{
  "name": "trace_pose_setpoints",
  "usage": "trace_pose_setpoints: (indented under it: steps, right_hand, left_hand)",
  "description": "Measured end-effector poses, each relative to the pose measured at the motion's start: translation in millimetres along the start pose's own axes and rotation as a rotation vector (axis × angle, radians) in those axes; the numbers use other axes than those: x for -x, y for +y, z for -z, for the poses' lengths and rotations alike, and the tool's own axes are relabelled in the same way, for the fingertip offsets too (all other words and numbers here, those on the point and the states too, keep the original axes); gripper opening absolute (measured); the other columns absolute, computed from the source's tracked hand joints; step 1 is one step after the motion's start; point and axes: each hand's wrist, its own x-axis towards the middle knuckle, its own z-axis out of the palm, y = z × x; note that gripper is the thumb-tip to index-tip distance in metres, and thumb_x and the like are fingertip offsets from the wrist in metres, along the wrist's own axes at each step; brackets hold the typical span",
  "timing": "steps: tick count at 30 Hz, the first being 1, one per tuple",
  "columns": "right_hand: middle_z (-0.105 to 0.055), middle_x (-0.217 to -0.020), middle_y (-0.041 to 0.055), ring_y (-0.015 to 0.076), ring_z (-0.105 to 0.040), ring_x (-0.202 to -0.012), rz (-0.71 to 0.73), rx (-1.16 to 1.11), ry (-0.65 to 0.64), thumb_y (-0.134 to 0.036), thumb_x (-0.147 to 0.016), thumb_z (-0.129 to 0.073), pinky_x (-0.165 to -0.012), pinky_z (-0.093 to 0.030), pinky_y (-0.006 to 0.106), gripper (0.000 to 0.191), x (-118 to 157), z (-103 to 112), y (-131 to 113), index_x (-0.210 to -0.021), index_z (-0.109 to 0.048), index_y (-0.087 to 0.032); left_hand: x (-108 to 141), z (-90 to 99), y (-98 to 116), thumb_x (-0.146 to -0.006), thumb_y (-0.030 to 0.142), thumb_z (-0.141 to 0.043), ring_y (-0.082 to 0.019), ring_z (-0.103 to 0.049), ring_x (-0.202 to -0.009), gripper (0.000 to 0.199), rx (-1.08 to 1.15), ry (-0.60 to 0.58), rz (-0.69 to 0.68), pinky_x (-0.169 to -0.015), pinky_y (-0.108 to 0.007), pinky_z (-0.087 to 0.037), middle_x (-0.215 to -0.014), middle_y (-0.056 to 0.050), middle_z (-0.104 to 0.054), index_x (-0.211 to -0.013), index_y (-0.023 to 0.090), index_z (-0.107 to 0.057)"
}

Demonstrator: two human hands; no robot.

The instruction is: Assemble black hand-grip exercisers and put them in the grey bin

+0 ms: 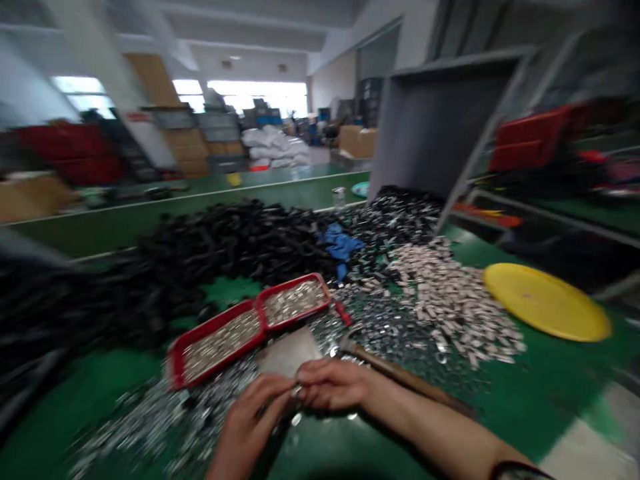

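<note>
My left hand point(253, 413) and my right hand point(333, 385) meet fingertip to fingertip low in the middle of the head view. Both are closed in a pinch around a small shiny metal piece point(296, 391), mostly covered by the fingers and blurred. Just beyond them lies a flat pale plate point(290, 353). A hammer with a wooden handle point(400, 375) rests beside my right forearm, its head near the plate. Two red trays point(260, 313) filled with small metal pieces stand behind the hands. Loose silvery parts point(150, 427) are spread left of my left hand.
Black parts point(240, 233) are heaped along the back of the green table. A blue cloth point(341, 243) lies on them. Pale small blocks point(445, 293) form a pile at the right, beside a yellow round lid point(545, 300). A tilted grey bin point(430, 127) stands behind.
</note>
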Motion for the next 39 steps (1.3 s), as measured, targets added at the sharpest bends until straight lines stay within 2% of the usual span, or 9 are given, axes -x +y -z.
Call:
trace_pose_setpoints:
  steps: [4, 9, 15, 20, 26, 29, 31, 33, 39]
  right_hand:
    - [-0.06, -0.075, 0.0014, 0.0025, -0.049, -0.053, 0.004, -0.083, -0.001, -0.02, -0.082, -0.08, -0.039, -0.031, 0.006, 0.019, -9.6, -1.4, 1.5, -0.084, -0.062, -0.016]
    - [-0.058, -0.073, 0.0, 0.0011, -0.045, -0.049, -0.013, -0.107, 0.067, -0.022, -0.082, -0.081, -0.036, -0.031, 0.004, 0.019, -18.7, -5.6, 21.8, -0.088, -0.064, -0.016]
    - [-0.063, -0.072, -0.0005, 0.0064, -0.051, -0.05, 0.239, 0.198, 0.287, -0.031, -0.08, -0.083, -0.041, -0.046, 0.014, 0.025, -24.4, -22.0, 18.1, -0.092, -0.064, -0.021]
    - [-0.064, -0.073, 0.0, 0.0072, -0.055, -0.054, 0.069, 0.244, 0.237, -0.034, -0.077, -0.085, -0.044, -0.046, 0.014, 0.031, -25.3, -16.0, -3.5, -0.093, -0.063, -0.02]
    - [-0.069, -0.075, 0.0014, 0.0154, -0.066, -0.063, 0.463, 0.746, 0.418, -0.045, -0.08, -0.079, -0.062, -0.057, 0.027, 0.034, -30.4, -17.2, -1.1, -0.097, -0.062, -0.022]
    - [-0.073, -0.096, 0.0068, 0.0205, -0.071, -0.075, 0.502, 0.868, 0.42, -0.05, -0.078, -0.079, -0.071, -0.06, 0.031, 0.038, -30.4, -23.1, 0.4, -0.1, -0.064, -0.023]
    - [-0.074, -0.102, 0.0094, 0.0232, -0.072, -0.078, 0.431, 0.919, 0.365, -0.054, -0.077, -0.078, -0.071, -0.061, 0.034, 0.042, -32.5, -19.6, -1.9, -0.101, -0.065, -0.023]
    - [-0.074, -0.096, 0.0107, 0.0254, -0.072, -0.075, 0.368, 0.975, 0.332, -0.059, -0.076, -0.075, -0.067, -0.062, 0.036, 0.046, -38.1, -9.2, -5.9, -0.101, -0.065, -0.022]
    - [-0.075, -0.099, 0.0111, 0.0307, -0.073, -0.08, 0.471, 1.094, 0.497, -0.064, -0.073, -0.072, -0.076, -0.064, 0.044, 0.046, -57.8, 34.8, -11.6, -0.098, -0.068, -0.026]
  left_hand:
    - [7.2, 16.5, -13.2, -0.091, 0.042, -0.063, -0.021, -0.069, -0.089, 0.026, 0.102, 0.005, -0.115, -0.086, -0.034, -0.054, -0.092, -0.008, -0.074, -0.099, 0.022, -0.079]
    - [18.1, 19.4, -24.4, -0.094, 0.034, -0.063, -0.016, -0.068, -0.09, 0.022, 0.013, 0.077, -0.292, -0.085, -0.03, -0.054, -0.095, -0.007, -0.074, -0.105, 0.02, -0.076]
    - [18.8, 11.0, -32.7, -0.096, 0.03, -0.061, -0.017, -0.067, -0.092, 0.02, -0.033, 0.231, -0.278, -0.085, -0.033, -0.056, -0.096, -0.008, -0.073, -0.106, 0.019, -0.074]
    - [12.4, 8.7, -34.3, -0.095, 0.032, -0.063, -0.016, -0.068, -0.088, 0.02, 0.051, 0.203, -0.257, -0.082, -0.032, -0.057, -0.096, -0.007, -0.072, -0.104, 0.017, -0.072]
    - [16.0, -2.2, -49.3, -0.101, 0.025, -0.05, -0.019, -0.063, -0.1, 0.023, -0.351, 0.279, -0.403, -0.091, -0.037, -0.055, -0.107, -0.009, -0.069, -0.117, 0.018, -0.065]
    - [24.4, 2.5, -52.8, -0.102, 0.026, -0.048, -0.018, -0.063, -0.105, 0.022, -0.376, 0.221, -0.394, -0.094, -0.035, -0.054, -0.111, -0.008, -0.069, -0.118, 0.019, -0.062]
    - [28.1, 28.3, -59.9, -0.101, 0.033, -0.051, -0.019, -0.062, -0.115, 0.027, -0.432, 0.166, -0.334, -0.101, -0.036, -0.052, -0.12, -0.009, -0.066, -0.123, 0.02, -0.059]
    - [30.6, 81.4, -73.9, -0.096, 0.043, -0.058, -0.024, -0.054, -0.13, 0.044, -0.562, 0.263, -0.206, -0.111, -0.043, -0.045, -0.137, -0.014, -0.058, -0.132, 0.018, -0.053]
    - [44.0, 319.5, -96.1, -0.093, 0.04, -0.059, -0.041, -0.011, -0.153, 0.072, -1.047, 1.088, 0.395, -0.121, -0.063, -0.016, -0.159, -0.035, -0.019, -0.144, -0.004, -0.035]
